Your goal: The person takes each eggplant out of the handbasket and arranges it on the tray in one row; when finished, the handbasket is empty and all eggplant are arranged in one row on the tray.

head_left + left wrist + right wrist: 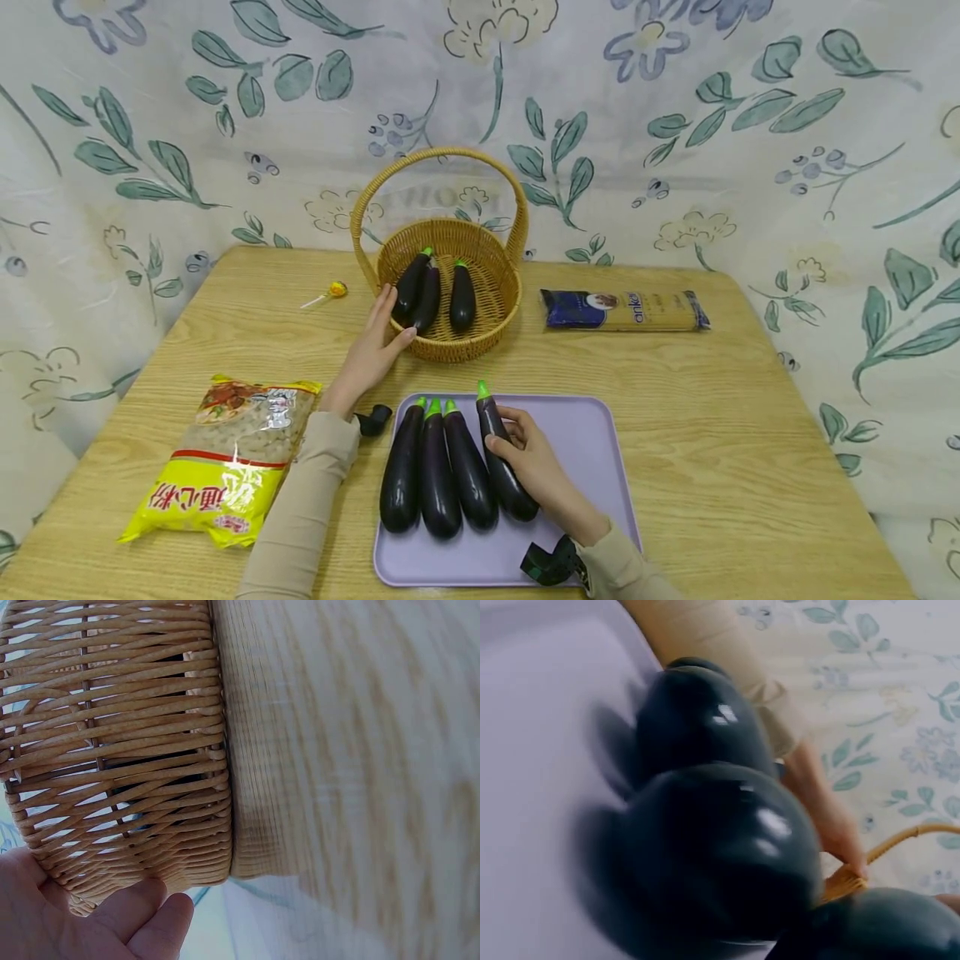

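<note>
My right hand [534, 458] holds a dark purple eggplant [504, 471] around its upper part, thumb on top, over the lilac tray [577, 417]. Three more eggplants [437, 475] lie side by side on the tray, left of the held one, green stems pointing away. At the left front of a wicker basket [465, 350], my left hand [371, 350] touches the rim with outstretched fingers and thumb. Three eggplants [462, 300] are inside the basket. The left wrist view has the fingers [154, 915] against the woven wall. Rounded eggplant ends [720, 847] fill the right wrist view.
A yellow-and-clear bag of pasta [225, 458] lies left of my left forearm. Behind it is a yellow lollipop [337, 289]. To the basket's right lies a blue-and-yellow pasta pack [622, 310]. The tall basket handle [442, 152] arches up near the floral cloth [637, 167].
</note>
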`<state>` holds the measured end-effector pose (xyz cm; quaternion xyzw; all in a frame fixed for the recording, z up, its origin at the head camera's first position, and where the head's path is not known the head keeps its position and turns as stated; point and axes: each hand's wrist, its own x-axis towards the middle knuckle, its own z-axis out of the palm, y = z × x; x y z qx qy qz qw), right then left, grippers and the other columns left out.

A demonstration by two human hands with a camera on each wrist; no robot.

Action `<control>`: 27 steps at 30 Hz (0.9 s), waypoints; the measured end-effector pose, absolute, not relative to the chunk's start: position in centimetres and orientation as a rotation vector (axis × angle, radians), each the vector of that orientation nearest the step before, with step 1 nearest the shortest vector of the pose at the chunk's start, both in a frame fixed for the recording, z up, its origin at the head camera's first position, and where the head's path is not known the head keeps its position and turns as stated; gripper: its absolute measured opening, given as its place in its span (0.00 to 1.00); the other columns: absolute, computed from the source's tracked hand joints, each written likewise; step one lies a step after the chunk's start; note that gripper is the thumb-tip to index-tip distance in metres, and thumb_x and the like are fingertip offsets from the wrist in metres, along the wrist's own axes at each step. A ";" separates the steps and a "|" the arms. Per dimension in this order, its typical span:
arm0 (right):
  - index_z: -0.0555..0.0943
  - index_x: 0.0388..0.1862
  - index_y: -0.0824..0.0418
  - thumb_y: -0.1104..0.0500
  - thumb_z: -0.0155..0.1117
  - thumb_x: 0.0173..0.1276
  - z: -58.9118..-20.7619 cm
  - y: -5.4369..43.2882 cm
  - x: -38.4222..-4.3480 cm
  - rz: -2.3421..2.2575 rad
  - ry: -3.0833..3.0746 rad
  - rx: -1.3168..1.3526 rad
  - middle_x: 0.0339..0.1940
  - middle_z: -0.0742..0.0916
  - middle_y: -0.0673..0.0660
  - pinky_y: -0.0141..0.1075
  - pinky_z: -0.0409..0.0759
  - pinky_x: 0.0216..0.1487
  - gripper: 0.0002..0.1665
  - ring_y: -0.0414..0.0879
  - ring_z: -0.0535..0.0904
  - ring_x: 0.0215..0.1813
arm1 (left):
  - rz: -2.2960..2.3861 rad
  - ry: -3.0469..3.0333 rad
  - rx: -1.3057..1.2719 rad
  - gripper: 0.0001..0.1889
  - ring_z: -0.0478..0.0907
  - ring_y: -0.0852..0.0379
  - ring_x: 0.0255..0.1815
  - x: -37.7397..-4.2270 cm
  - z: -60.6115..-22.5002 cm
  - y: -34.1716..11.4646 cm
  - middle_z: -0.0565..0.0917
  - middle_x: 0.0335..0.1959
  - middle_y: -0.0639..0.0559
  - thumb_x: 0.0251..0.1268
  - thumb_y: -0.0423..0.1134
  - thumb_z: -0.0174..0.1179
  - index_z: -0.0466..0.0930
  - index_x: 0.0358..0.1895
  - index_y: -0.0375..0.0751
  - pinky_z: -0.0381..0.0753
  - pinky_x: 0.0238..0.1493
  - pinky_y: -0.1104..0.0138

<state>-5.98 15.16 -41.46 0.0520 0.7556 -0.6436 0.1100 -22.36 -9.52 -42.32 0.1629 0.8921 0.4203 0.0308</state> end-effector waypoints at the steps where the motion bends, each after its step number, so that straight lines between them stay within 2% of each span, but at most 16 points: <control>1: 0.67 0.67 0.66 0.61 0.60 0.68 -41.7 15.1 -5.9 -1.896 2.224 0.147 0.52 0.82 0.68 0.33 0.75 0.48 0.30 0.48 0.80 0.49 | 1.299 2.749 0.501 0.42 0.41 0.40 0.80 -22.3 -42.3 -9.5 0.35 0.81 0.51 0.74 0.58 0.47 0.34 0.79 0.50 0.51 0.72 0.37; 8: 0.67 0.67 0.70 0.61 0.59 0.67 -42.3 14.8 -5.4 -1.916 2.319 0.138 0.56 0.79 0.70 0.31 0.74 0.50 0.31 0.50 0.78 0.53 | 1.295 2.746 0.497 0.42 0.41 0.39 0.80 -22.1 -42.3 -9.6 0.34 0.81 0.52 0.74 0.58 0.46 0.33 0.79 0.51 0.51 0.71 0.36; 15: 0.67 0.67 0.70 0.63 0.62 0.64 -42.3 14.8 -5.1 -1.929 2.402 0.139 0.59 0.78 0.68 0.38 0.73 0.55 0.33 0.58 0.75 0.59 | 1.299 2.750 0.498 0.41 0.40 0.40 0.80 -22.1 -42.2 -9.6 0.34 0.81 0.51 0.74 0.58 0.46 0.34 0.79 0.51 0.51 0.71 0.35; 19: 0.68 0.66 0.70 0.63 0.63 0.64 -42.4 14.8 -4.9 -1.932 2.402 0.125 0.60 0.78 0.69 0.39 0.74 0.58 0.32 0.60 0.74 0.61 | 1.299 2.753 0.503 0.41 0.40 0.40 0.80 -22.2 -42.3 -9.6 0.34 0.81 0.51 0.74 0.57 0.47 0.34 0.79 0.50 0.50 0.71 0.36; 24: 0.71 0.64 0.69 0.64 0.62 0.65 -42.0 15.2 -5.0 -1.922 2.416 0.138 0.59 0.79 0.69 0.34 0.75 0.55 0.28 0.60 0.74 0.61 | 1.302 2.747 0.504 0.41 0.40 0.40 0.80 -22.2 -42.3 -9.6 0.33 0.81 0.53 0.74 0.57 0.47 0.33 0.79 0.52 0.51 0.71 0.36; 27: 0.72 0.62 0.70 0.65 0.61 0.66 -41.6 15.6 -5.5 -1.927 2.423 0.158 0.59 0.79 0.69 0.37 0.76 0.57 0.26 0.60 0.75 0.60 | 1.305 2.743 0.504 0.41 0.41 0.40 0.80 -22.2 -42.3 -9.5 0.33 0.81 0.53 0.74 0.57 0.47 0.33 0.79 0.53 0.51 0.72 0.36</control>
